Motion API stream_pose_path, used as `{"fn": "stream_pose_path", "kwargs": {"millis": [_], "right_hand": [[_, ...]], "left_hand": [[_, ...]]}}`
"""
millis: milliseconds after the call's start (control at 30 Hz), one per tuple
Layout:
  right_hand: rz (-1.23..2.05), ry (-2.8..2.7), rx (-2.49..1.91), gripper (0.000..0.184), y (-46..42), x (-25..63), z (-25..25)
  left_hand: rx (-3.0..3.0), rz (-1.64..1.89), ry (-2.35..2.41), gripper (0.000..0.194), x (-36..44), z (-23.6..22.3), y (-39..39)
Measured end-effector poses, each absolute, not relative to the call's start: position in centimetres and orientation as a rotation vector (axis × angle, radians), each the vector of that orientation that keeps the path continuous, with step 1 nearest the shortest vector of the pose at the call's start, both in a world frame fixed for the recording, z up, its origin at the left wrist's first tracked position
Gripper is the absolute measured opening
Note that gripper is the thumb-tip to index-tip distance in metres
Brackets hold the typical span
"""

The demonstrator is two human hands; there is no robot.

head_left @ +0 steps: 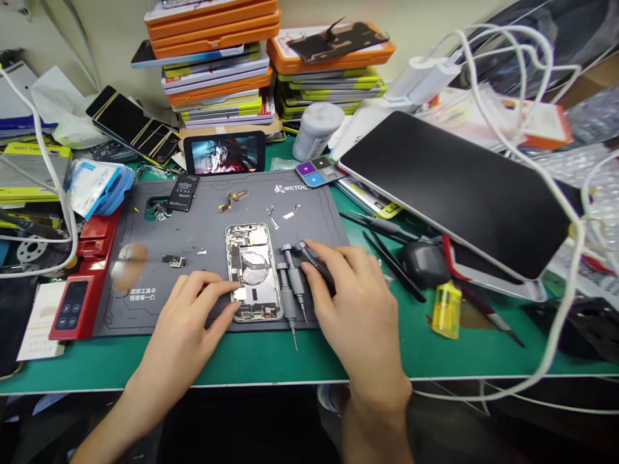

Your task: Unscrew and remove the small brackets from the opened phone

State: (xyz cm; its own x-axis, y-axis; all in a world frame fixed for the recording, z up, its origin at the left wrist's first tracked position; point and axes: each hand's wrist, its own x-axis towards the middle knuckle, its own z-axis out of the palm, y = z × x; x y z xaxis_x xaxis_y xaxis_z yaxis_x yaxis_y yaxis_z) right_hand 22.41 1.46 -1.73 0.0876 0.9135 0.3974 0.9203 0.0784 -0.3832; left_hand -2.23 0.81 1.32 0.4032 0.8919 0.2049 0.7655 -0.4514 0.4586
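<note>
An opened smartphone (261,293) with bare inner parts lies on the grey work mat (203,212). My left hand (191,316) holds the phone's lower left edge, with thumb and index fingertips touching it. My right hand (355,293) has thumb and forefinger closed on a grey precision screwdriver (316,263); its tip is hidden behind the hand. Two more precision screwdrivers, one long (288,299) and one beside it (296,277), lie along the phone's right side, tips toward me.
A battery (184,193), a small module (174,260) and flex cables (235,198) lie on the mat. Behind it a phone (225,153) displays a picture. Tweezers (394,264), a yellow lighter (446,309) and a large tablet (454,193) lie right; a red device (75,306) lies left.
</note>
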Motion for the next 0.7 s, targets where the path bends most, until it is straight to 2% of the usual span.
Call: {"fn": "stream_pose_path", "kwargs": {"millis": [267,567,700], "right_hand": [[0.022,-1.781,-1.807,0.031,1.5,22.1,-1.6],[-0.031,-1.636,-1.870,0.034,1.7,22.4,-1.9],[-0.152,-1.661,-1.678,0.029,1.5,22.1,-1.4]], "left_hand": [[2.523,0.641,1.469,0.034,-2.6,1.0,-0.2],[2.762,0.676,1.322,0.041,-3.3,0.5,-1.1],[2.781,0.683,1.323,0.039,-3.3,0.2,-1.2]]}}
